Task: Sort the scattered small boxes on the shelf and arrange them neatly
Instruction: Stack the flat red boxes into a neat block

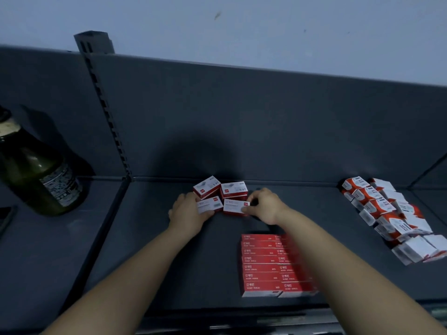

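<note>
- Dark grey shelf [169,262] carries everything; the landmark is the red block [271,264], two tidy columns of flat red boxes near the front edge.
- Green bottle [36,170]: far left of the red block, in the neighbouring bay, upright, label facing right.
- White-and-red pile [391,218]: right of the red block and well apart from it, in loose, skewed rows running back to the rear panel.
- Left hand [186,211]: behind and left of the red block, fingers curled round the front-left box [210,205].
- Right hand [264,205]: straight behind the red block, pinching the right end of the front-right box [235,207].
- Two rear boxes [207,187], [234,189]: just behind the held pair, red sides showing, left one skewed.
</note>
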